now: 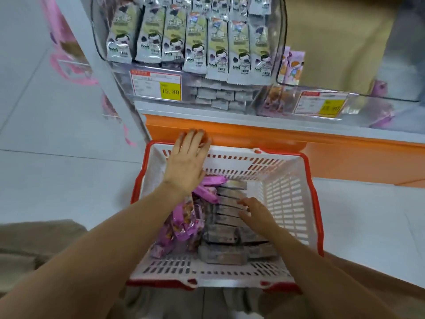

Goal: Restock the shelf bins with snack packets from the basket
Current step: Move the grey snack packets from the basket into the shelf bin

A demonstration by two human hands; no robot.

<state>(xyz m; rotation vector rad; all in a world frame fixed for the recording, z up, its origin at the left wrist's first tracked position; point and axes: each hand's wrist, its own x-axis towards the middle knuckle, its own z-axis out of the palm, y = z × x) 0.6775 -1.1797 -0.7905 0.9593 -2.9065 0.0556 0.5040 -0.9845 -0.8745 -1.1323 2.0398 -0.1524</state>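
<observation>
A white basket with a red rim [287,194] stands on the floor below the shelf. It holds a row of grey snack packets [226,229] on the right and purple packets [184,224] on the left. My right hand [255,215] reaches down into the basket, its fingers spread on top of the grey packets. My left hand [186,160] hovers above the basket's far left corner, fingers extended, holding nothing. Above, a clear shelf bin [255,95] contains a few grey packets [218,97].
Tall grey-green packets [195,42] fill the upper clear bin. A neighbouring bin on the right holds purple packets [276,102]. Yellow price tags [170,90] hang on the bin fronts. An orange shelf base [253,132] runs just behind the basket. Pale floor tiles lie to the left.
</observation>
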